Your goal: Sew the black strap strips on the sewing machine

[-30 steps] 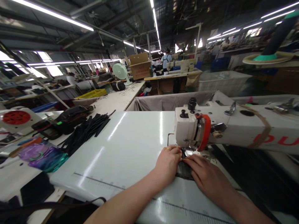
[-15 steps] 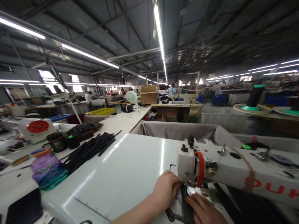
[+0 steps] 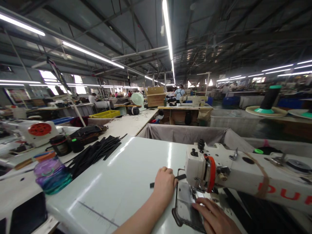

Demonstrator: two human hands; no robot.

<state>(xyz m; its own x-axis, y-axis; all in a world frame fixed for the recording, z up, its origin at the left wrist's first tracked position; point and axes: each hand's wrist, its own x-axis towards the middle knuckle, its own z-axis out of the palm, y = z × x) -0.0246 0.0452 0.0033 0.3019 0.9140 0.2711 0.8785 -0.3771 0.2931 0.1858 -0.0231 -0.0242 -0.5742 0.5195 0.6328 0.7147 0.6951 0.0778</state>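
Left hand curled around the dark strip, one end poking past its fingertips; right hand, fingers loosely spread, rests on the clear panel beneath them, beside the machine. Positioning, seemingly; next calls for steady alignment.

Tube lights, upper centre, upper left and far right: bright white. Windows, left: overexposed. Ceiling, top: dim, dark grey. Worktop, lower centre: pale, glossy, long white glare streaks. Clear-panelled piece, lower right of centre: pale sheen. Black material, lower right: detail lost in darkness. Far background, right: hazy, soft. Frame edges: wide-angle stretching.
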